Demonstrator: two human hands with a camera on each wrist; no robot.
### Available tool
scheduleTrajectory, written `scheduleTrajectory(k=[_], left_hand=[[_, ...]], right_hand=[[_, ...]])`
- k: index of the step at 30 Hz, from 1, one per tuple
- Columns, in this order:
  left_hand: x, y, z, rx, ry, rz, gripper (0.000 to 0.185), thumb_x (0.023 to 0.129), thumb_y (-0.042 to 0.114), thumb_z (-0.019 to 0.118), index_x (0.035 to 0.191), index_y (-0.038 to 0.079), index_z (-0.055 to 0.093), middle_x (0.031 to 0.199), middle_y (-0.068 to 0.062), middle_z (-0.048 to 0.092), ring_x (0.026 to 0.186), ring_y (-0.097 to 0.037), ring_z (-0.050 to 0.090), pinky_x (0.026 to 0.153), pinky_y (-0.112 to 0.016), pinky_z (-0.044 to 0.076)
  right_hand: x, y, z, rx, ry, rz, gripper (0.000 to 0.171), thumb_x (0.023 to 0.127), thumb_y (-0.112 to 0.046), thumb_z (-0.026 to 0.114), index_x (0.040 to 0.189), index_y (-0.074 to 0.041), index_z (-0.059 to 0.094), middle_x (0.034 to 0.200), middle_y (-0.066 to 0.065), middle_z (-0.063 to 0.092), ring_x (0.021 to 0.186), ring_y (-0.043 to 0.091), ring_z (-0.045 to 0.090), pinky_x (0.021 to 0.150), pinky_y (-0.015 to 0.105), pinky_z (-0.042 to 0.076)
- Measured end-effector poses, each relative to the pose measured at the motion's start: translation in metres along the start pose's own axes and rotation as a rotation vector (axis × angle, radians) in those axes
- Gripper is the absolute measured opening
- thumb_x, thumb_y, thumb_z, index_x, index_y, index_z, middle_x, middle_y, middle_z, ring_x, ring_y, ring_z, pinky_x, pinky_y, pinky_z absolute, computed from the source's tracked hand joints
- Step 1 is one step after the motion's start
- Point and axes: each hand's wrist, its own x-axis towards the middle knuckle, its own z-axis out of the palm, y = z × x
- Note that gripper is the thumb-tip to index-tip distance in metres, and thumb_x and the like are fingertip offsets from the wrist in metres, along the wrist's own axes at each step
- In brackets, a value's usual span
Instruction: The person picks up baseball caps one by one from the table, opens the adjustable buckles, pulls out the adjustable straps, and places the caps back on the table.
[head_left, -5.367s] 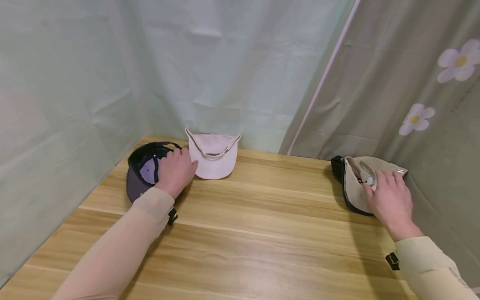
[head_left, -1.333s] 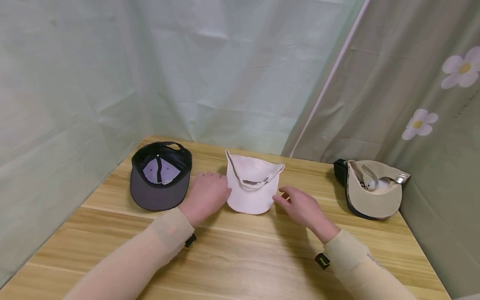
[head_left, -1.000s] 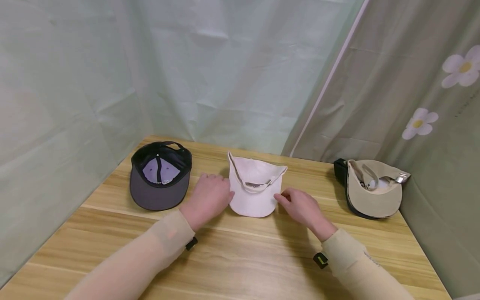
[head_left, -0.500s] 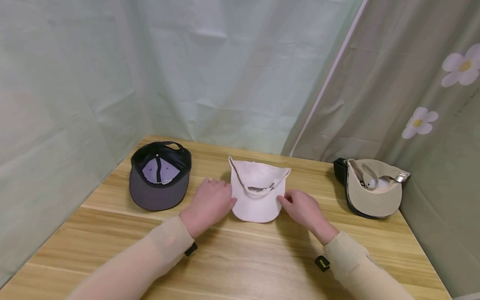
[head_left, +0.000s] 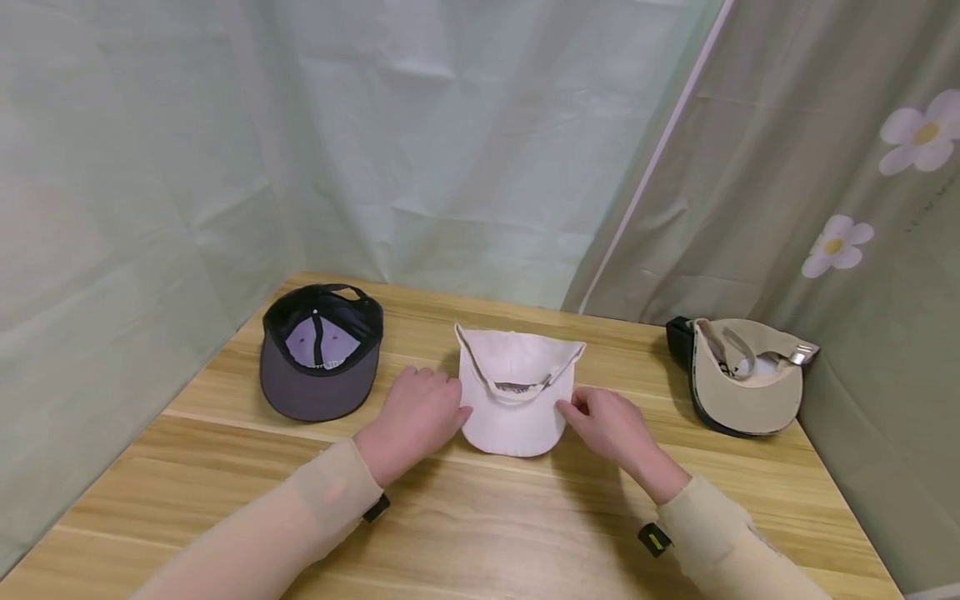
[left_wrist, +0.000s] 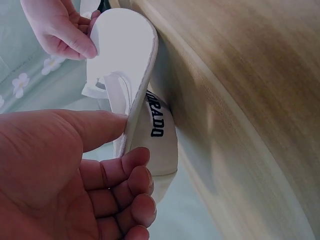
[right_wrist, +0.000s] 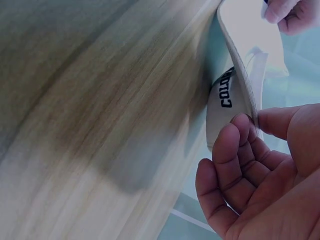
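Note:
A white baseball cap (head_left: 517, 425) lies crown-down at mid-table in the head view, its brim toward me and its back strap raised behind. My left hand (head_left: 420, 421) pinches the brim's left edge between thumb and fingers. On the opposite edge, my right hand (head_left: 611, 425) does the same. The left wrist view shows the left thumb on top of the brim (left_wrist: 125, 40) and curled fingers below it. Dark lettering on the crown (right_wrist: 225, 92) shows under the brim in the right wrist view, only partly readable.
Left of the white cap lies a dark cap (head_left: 318, 392) with a purple lining, also upturned. A beige cap (head_left: 750, 404) with a black part beside it sits at the table's right edge. Pale curtains (head_left: 450, 150) hang behind the wooden table (head_left: 480, 533).
Both hands have left the dark and beige caps for the white cap. It has come from the back beside the dark cap to mid-table, sliding slightly nearer me over the last second.

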Motion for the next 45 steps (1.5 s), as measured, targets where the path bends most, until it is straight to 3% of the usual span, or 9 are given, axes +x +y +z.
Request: scheduleTrajectory(k=[9, 19, 26, 31, 38, 45], left_hand=[[-0.004, 0.001, -0.001, 0.005, -0.036, 0.026, 0.040, 0.101, 0.044, 0.080, 0.080, 0.012, 0.073, 0.062, 0.000, 0.053, 0.058, -0.022, 0.056, 0.060, -0.042, 0.052], [-0.009, 0.005, -0.015, -0.050, 0.078, 0.090, 0.031, 0.099, 0.035, 0.085, 0.085, 0.011, 0.072, 0.070, -0.001, 0.061, 0.064, -0.024, 0.063, 0.062, -0.043, 0.053], [-0.013, 0.016, -0.021, -0.037, 0.147, 0.229, 0.031, 0.097, 0.037, 0.086, 0.103, 0.009, 0.075, 0.083, -0.003, 0.066, 0.076, -0.025, 0.066, 0.071, -0.042, 0.054], [-0.014, 0.025, -0.023, -0.043, 0.210, 0.285, 0.031, 0.096, 0.036, 0.087, 0.100, 0.009, 0.071, 0.087, -0.003, 0.065, 0.082, -0.025, 0.065, 0.074, -0.040, 0.052], [-0.008, 0.038, -0.021, -0.036, 0.185, 0.327, 0.031, 0.099, 0.040, 0.083, 0.104, 0.012, 0.073, 0.093, -0.002, 0.067, 0.086, -0.024, 0.064, 0.077, -0.038, 0.049], [-0.003, 0.049, -0.017, -0.030, 0.217, 0.351, 0.031, 0.098, 0.041, 0.085, 0.102, 0.013, 0.072, 0.092, 0.000, 0.066, 0.084, -0.023, 0.063, 0.077, -0.037, 0.049]], right_hand=[[-0.012, -0.002, -0.005, -0.009, -0.002, -0.023, 0.037, 0.109, -0.033, 0.068, 0.076, -0.018, 0.060, 0.063, -0.002, 0.049, 0.060, 0.017, 0.048, 0.061, 0.036, 0.038], [-0.025, -0.003, -0.011, -0.025, -0.005, -0.041, 0.036, 0.109, -0.031, 0.068, 0.076, -0.019, 0.060, 0.064, -0.004, 0.049, 0.060, 0.016, 0.047, 0.061, 0.036, 0.038], [-0.031, -0.002, -0.013, -0.033, -0.002, -0.055, 0.035, 0.107, -0.028, 0.070, 0.076, -0.020, 0.060, 0.064, -0.005, 0.049, 0.060, 0.014, 0.047, 0.059, 0.035, 0.038], [-0.035, -0.001, -0.014, -0.032, -0.003, -0.066, 0.037, 0.107, -0.028, 0.070, 0.074, -0.020, 0.057, 0.063, -0.006, 0.048, 0.059, 0.013, 0.046, 0.058, 0.034, 0.037], [-0.039, -0.001, -0.015, -0.043, -0.017, -0.068, 0.039, 0.107, -0.028, 0.070, 0.071, -0.021, 0.056, 0.061, -0.007, 0.046, 0.059, 0.012, 0.046, 0.059, 0.034, 0.037], [-0.043, 0.000, -0.016, -0.046, -0.030, -0.063, 0.038, 0.107, -0.028, 0.070, 0.072, -0.022, 0.057, 0.061, -0.007, 0.046, 0.059, 0.012, 0.046, 0.060, 0.034, 0.037]])
